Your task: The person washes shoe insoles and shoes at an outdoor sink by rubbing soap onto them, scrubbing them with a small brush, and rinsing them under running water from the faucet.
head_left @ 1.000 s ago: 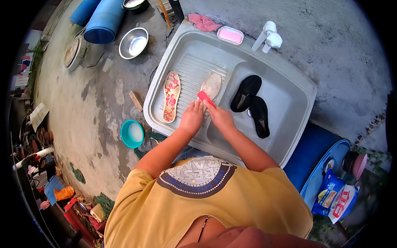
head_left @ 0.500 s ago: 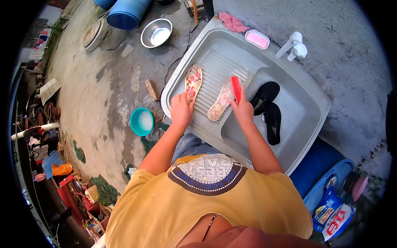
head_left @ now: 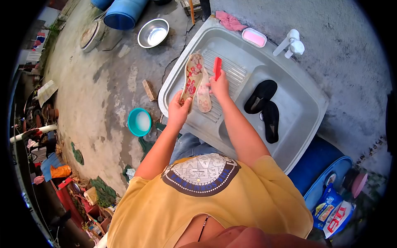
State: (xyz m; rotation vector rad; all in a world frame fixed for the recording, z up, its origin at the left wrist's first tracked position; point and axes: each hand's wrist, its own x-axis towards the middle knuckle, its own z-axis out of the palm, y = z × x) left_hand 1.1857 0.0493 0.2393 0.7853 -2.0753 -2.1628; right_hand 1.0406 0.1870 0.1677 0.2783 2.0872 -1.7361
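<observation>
My left hand (head_left: 179,110) is closed on the near end of a floral insole (head_left: 193,76), cream with red flowers. That insole is raised over the ribbed washboard part of the grey sink (head_left: 232,62). A second, paler floral insole (head_left: 204,99) lies on the ribs, partly hidden behind the raised one. In my right hand (head_left: 219,86) is a red brush (head_left: 217,68), held upright; its bristles cannot be made out. The right fingertips are close to the paler insole, and I cannot tell if they touch it. Two black shoes (head_left: 260,96) (head_left: 271,122) rest in the sink's deeper basin.
A soap dish with pink soap (head_left: 254,37), a pink cloth (head_left: 230,20) and a white tap (head_left: 290,42) line the sink's back edge. On the ground stand a teal tub (head_left: 139,122), a steel bowl (head_left: 153,33) and a brick (head_left: 149,90). A blue barrel (head_left: 318,169) stands beside the sink.
My left hand has lifted its insole off the sink. The right hand with the brush has moved left, and the paler insole has shifted left, close to the other.
</observation>
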